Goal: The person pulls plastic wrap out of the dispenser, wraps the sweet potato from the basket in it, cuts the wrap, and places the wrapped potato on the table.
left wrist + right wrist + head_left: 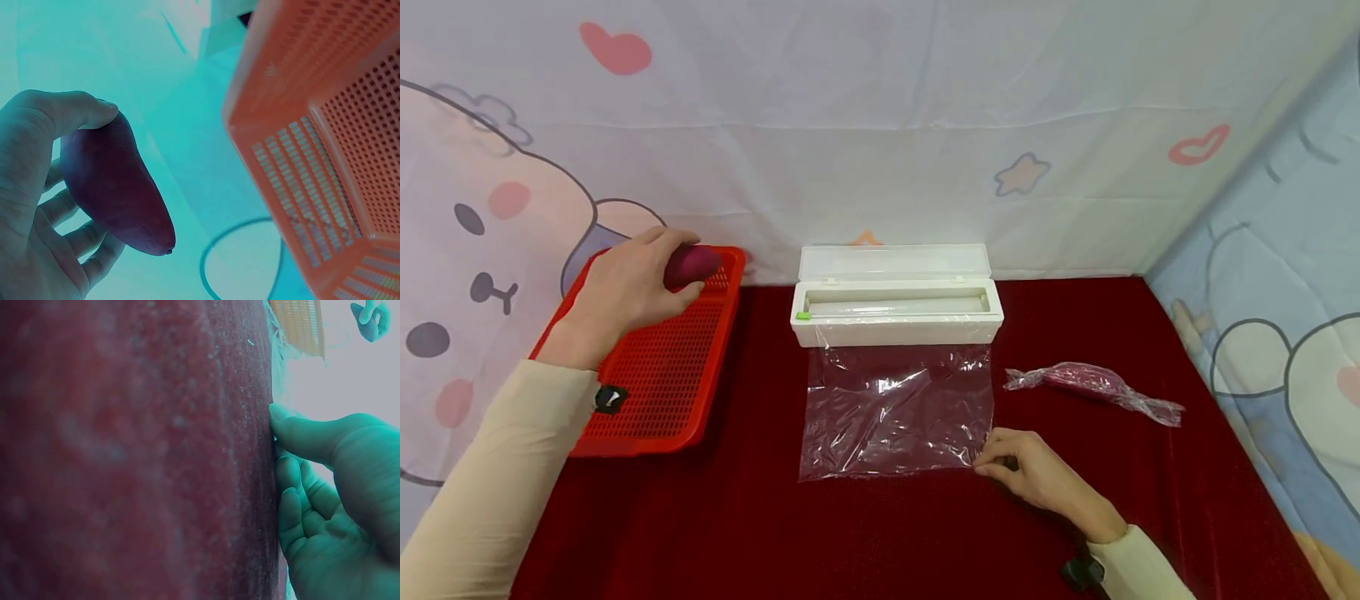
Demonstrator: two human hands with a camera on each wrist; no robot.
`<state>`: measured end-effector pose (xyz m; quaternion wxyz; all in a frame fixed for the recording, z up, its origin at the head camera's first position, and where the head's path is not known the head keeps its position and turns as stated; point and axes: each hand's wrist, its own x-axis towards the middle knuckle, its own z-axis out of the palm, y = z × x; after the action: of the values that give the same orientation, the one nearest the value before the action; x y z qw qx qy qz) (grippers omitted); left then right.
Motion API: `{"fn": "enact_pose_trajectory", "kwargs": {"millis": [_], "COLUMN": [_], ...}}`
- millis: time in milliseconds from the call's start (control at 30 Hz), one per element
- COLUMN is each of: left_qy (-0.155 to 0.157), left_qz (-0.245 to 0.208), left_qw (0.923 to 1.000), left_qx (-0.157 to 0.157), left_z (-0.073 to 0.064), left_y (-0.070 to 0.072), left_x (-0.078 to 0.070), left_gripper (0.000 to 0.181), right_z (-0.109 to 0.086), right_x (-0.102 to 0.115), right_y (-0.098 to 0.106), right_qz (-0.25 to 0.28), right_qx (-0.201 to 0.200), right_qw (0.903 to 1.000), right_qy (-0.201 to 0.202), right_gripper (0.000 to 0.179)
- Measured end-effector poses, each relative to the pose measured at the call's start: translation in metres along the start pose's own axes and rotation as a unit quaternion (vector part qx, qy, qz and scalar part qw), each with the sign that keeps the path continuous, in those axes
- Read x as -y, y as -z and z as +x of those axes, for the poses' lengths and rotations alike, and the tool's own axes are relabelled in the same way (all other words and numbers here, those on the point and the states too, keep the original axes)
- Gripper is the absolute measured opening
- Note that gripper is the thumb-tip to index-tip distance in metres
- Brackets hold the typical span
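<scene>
Over the red plastic basket (662, 358), my left hand (628, 287) grips a purple sweet potato (692, 265) between thumb and fingers. The left wrist view shows the sweet potato (115, 184) held clear of the basket's side wall. A sheet of cling film (898, 417) lies pulled out from a white dispenser box (898, 333), whose lid stands up. At the sheet's near right corner, my right hand (1037, 471) pinches the film's edge. In the right wrist view the thumb and fingertips (287, 425) sit close to the red cloth, and the film is barely visible.
Right of the sheet lies a wrapped purple-red item (1090, 382) with twisted film ends. A green slider (803, 316) sits at the left of the dispenser's front edge. Dark red cloth (880, 542) covers the table, and a printed curtain (850, 125) hangs behind.
</scene>
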<state>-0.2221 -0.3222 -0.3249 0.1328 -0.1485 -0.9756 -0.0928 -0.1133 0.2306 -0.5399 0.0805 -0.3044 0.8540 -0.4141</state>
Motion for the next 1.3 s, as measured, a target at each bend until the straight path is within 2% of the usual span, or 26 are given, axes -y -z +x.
{"fn": "enact_pose_trajectory", "kwargs": {"millis": [300,800,933,1300], "left_qy": [-0.027,-0.05,-0.059,-0.113], "left_qz": [-0.017,-0.04,-0.05,-0.079], "left_qw": [0.9993,0.998,0.997,0.9905], "left_qx": [-0.019,-0.002,0.001,-0.005], "left_z": [0.004,0.007,0.01,0.011], "left_y": [-0.003,-0.013,-0.02,-0.048], "left_x": [-0.021,-0.057,-0.068,-0.091], "left_gripper": [0.047,0.048,0.05,0.048], "right_z": [-0.001,-0.001,0.0,-0.002], "right_x": [-0.001,0.001,0.002,0.003], "right_y": [-0.003,-0.002,-0.002,-0.003], "right_qz": [0.005,0.008,0.007,0.004], "right_qx": [-0.01,-0.005,-0.005,-0.004], "right_qw": [0.9998,0.9999,1.0,1.0], "right_qy": [0.013,-0.004,-0.004,-0.008], "right_gripper": [0.014,0.012,0.012,0.012]}}
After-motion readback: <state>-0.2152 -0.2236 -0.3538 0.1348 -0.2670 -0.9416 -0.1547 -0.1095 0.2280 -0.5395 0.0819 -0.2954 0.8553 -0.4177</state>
